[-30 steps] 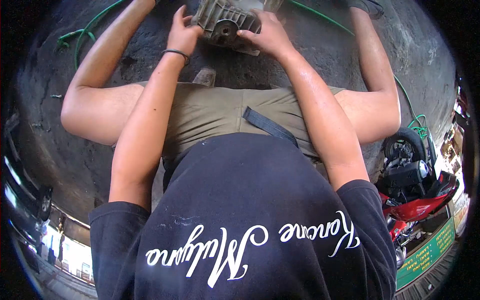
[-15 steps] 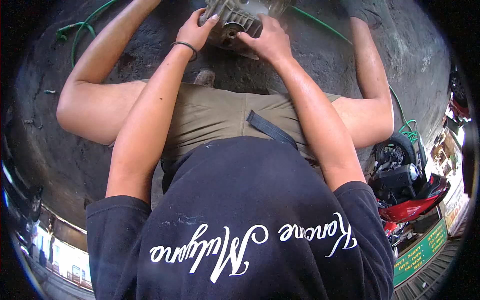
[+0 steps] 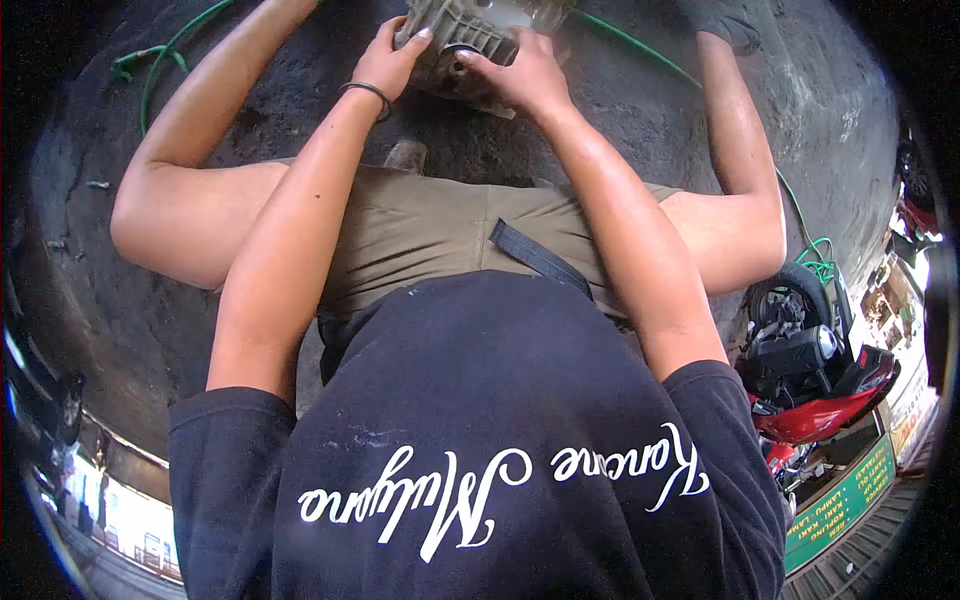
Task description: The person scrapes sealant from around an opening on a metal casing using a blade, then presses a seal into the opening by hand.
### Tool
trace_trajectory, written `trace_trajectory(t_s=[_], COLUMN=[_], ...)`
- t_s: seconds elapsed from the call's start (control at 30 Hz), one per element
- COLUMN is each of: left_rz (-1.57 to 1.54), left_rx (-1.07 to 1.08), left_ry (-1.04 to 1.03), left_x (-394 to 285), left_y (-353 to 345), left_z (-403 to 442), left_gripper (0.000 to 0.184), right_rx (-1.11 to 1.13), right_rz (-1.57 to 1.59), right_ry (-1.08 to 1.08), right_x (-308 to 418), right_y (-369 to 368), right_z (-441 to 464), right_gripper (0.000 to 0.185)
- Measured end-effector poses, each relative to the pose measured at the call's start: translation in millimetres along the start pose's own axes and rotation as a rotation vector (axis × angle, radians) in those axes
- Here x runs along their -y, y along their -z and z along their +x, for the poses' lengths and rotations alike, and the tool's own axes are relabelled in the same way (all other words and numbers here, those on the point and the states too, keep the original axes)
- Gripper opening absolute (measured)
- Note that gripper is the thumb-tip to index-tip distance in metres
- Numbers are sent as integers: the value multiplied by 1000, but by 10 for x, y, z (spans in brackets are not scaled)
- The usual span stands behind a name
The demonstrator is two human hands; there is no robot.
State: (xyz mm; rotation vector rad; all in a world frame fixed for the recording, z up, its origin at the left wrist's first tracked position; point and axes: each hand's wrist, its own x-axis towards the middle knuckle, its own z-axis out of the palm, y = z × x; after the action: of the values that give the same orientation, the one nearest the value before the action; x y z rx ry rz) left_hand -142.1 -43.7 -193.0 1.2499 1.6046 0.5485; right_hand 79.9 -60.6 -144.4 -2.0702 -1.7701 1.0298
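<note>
A ribbed grey metal gearbox housing point(image 3: 470, 33) sits at the top edge of the head view, partly cut off, on the dark floor between my feet. My left hand point(image 3: 390, 62) grips its left side, thumb on the upper face and the other fingers hidden along the side. On the near right, my right hand point(image 3: 525, 75) is closed around the housing's edge. Its thumb reaches to a round, dark-centred boss on the near side. Both hands touch the casting, and its underside is out of sight.
Green hose point(image 3: 640, 50) runs over the floor point(image 3: 800, 130) at the upper right, with another green hose length point(image 3: 155, 55) at the upper left. A red motorcycle point(image 3: 825, 405) stands at the right, near a green signboard point(image 3: 840, 505). A short stub point(image 3: 407, 155) shows beyond my shorts.
The housing has shifted slightly up and left, with both hands still on it. My right thumb has moved a little up and left, over the round boss.
</note>
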Motion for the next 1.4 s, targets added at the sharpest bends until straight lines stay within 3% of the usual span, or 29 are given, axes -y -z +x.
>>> trace_trajectory(t_s=[0.07, 0.17, 0.27, 0.33, 0.4, 0.43, 0.47, 0.5, 0.53, 0.6, 0.67, 0.93, 1.0, 1.17, 1.23, 1.3, 1.4], left_rz=[72, -25, -9, 5, 20, -115, -250, -179, -181, -232, -297, -418, -478, -421, -322, -224, -335], left_rx=[-51, -32, -18, -21, -22, 41, 103, 23, 23, 61, 42, 86, 128, 87, 69, 57, 63], left_ry=[-48, -41, -24, -38, -46, 42, 124, 23, 28, 54, 14, 34, 52, 26, 28, 34, 37], left_x=[130, 185, 175, 195, 60, -85, -157, -149, -180, -123, -120, -48, -21, -9, -96, -50, -22], left_y=[-71, -95, -90, -91, -27, 52, 75, 29, 38, 30, 14, -23, -36, -28, 26, 0, -37], left_z=[64, 105, 95, 123, 62, -1, -26, -62, -75, -40, 3, 14, 68, 57, 35, 38, 87], left_gripper=[74, 74, 75, 75, 75, 71, 70, 54, 54, 57, 57, 58, 59, 60, 61, 61, 60], right_rx=[12, 59, 60, -32, -231, -300, -296, -195, -90, -178, -84, 29, -160, -282, 96, 150, 201], right_rz=[-71, -275, -220, -376, -419, -349, -350, -389, -424, -445, -527, -606, -666, -737, -768, -765, -744], right_ry=[-63, 17, 111, 194, 536, 682, 680, 631, 582, 658, 566, 589, 746, 885, 741, 747, 761], right_x=[139, 127, 59, 108, 112, 160, 177, 193, 215, 291, 380, 473, 519, 331, 461, 566, 650], right_y=[13, 57, 133, 164, 207, 234, 256, 278, 282, 258, 256, 358, 325, 143, 301, 404, 449], right_z=[-73, -107, -69, -110, -90, -48, -43, -39, -54, -80, -23, -12, -30, 80, 163, 196, 150], right_gripper=[104, 106, 105, 95, 89, 61, 61, 72, 84, 79, 74, 57, 52, 49, 41, 36, 23])
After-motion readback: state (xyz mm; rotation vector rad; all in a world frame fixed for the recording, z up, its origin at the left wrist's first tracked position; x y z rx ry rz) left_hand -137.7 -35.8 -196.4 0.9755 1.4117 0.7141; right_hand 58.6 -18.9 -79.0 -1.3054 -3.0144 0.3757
